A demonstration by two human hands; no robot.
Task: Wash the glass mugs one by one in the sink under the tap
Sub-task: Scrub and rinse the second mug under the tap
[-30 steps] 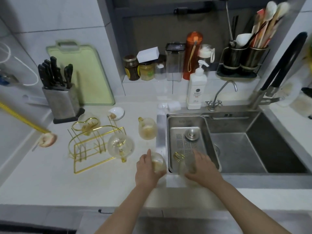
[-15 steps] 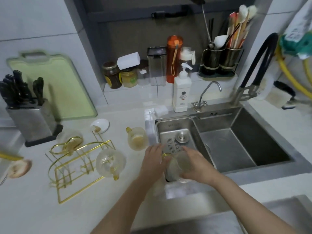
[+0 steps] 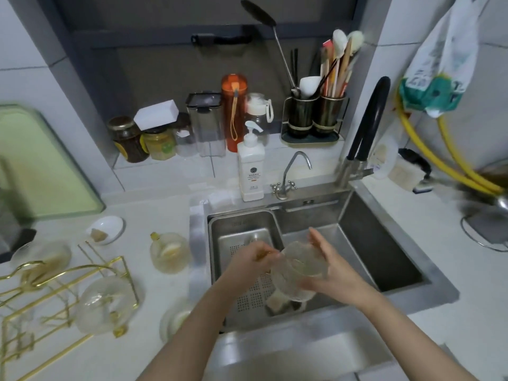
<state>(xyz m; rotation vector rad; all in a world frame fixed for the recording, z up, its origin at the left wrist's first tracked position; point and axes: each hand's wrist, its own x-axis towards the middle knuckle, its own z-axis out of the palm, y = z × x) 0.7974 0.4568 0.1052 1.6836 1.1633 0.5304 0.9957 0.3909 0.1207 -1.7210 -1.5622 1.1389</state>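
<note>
Head view: both forearms reach over the sink. The right hand cups a tilted glass mug from the side, fingers spread. The left hand pinches its gold handle. The mug hangs above the perforated tray.

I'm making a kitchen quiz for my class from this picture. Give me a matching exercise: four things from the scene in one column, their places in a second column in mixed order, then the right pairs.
Things:
1. glass mug
2. soap bottle
3. orange bottle
4. white dish

Places:
A. on the ledge at the back, among jars
B. on the counter left of the sink
C. held in both hands over the sink
D. at the sink's back edge, beside the small tap

Pairs: 1-C, 2-D, 3-A, 4-B
</note>
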